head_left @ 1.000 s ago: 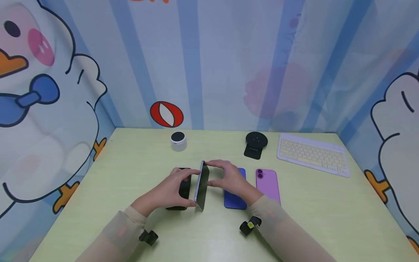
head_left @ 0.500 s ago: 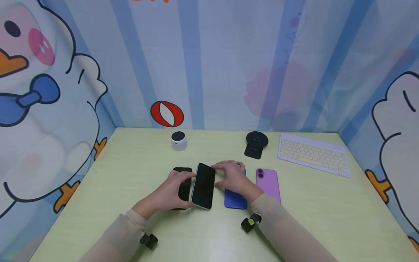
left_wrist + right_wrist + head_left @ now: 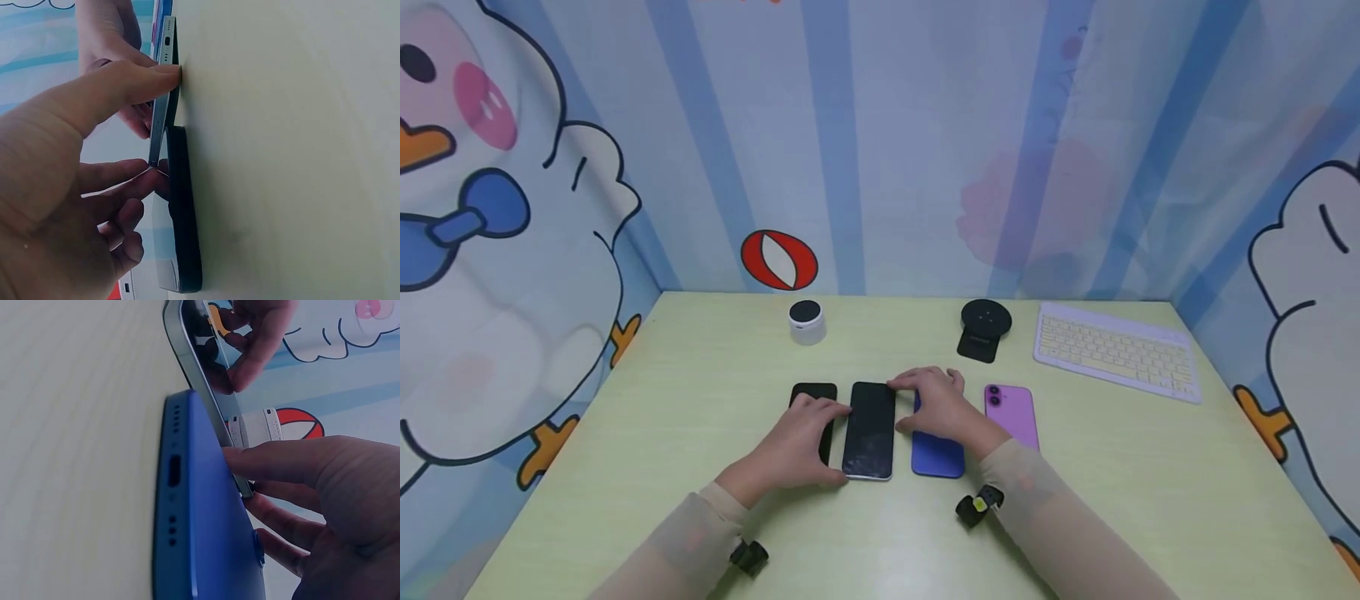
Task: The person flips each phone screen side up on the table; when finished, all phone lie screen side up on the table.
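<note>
A dark-screened smartphone [image 3: 869, 432] with a silver edge is between my two hands, screen up. In the left wrist view this phone [image 3: 161, 112] leans, its left side raised off the table. My left hand [image 3: 797, 446] holds it, thumb at the bottom end and a fingertip on the left edge. My right hand [image 3: 938, 407] holds the other side, with the thumb on the right edge and fingers at the top corner, as the right wrist view shows. Under my left hand lies a black phone [image 3: 814, 390]. A blue phone [image 3: 938, 454] lies face down, partly beneath my right hand.
A purple phone [image 3: 1011, 412] lies face down right of the blue one, partly covered by the right sleeve. Behind stand a white cylindrical speaker [image 3: 807, 325] and a black round-headed stand [image 3: 985, 327]. A lilac keyboard [image 3: 1117, 354] lies at the back right.
The phone in my hands has come down from nearly on edge to almost flat, screen turned up, and shifted slightly right. The other things stay put.
</note>
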`<state>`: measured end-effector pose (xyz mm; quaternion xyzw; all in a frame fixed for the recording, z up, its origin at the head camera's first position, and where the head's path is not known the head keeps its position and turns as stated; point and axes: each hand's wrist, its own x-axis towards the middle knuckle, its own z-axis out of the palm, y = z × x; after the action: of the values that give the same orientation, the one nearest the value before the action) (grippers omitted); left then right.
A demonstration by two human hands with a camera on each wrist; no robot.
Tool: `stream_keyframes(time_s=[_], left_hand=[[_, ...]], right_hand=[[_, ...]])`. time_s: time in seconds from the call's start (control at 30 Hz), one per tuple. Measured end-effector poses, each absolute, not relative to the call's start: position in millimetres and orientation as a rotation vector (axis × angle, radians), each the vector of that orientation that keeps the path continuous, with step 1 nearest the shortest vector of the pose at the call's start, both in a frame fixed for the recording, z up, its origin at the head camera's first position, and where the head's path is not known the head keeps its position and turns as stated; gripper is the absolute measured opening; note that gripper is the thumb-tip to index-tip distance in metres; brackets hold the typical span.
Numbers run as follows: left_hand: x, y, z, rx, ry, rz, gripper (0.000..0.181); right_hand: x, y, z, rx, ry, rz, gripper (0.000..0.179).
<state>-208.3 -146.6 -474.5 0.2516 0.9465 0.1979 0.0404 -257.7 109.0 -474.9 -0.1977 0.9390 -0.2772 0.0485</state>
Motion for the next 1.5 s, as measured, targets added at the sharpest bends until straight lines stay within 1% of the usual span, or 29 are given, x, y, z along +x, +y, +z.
stream_keyframes(time_s=[0.4, 0.67, 1.1, 1.37, 1.5], left_hand=[[-202.6, -146.1, -472.9, 0.757, 2.882, 0.576, 0.087], [-201.8, -143.7, -468.2, 0.773, 2.892, 0.609, 0.086], [-208.7, -111.3, -464.8, 0.807, 2.823, 0.661, 0.077], [-211.5, -87.0, -463.3, 0.887, 2.767, 0.613, 0.077], [-213.7, -78.9, -464.9, 0.901, 2.762, 0.585, 0.077]], right_hand=[[-249.5, 113.4, -477.4, -0.615, 2.838, -0.858, 0.066], [-244.5, 130.4, -475.4, -0.661, 2.905, -0.861, 0.057], [-242.6, 174.5, -475.4, -0.635, 2.958, -0.79, 0.054], [-239.2, 197.3, -476.4, -0.616, 2.961, -0.804, 0.053], [-240.6, 203.1, -475.7, -0.613, 2.939, -0.828, 0.055]])
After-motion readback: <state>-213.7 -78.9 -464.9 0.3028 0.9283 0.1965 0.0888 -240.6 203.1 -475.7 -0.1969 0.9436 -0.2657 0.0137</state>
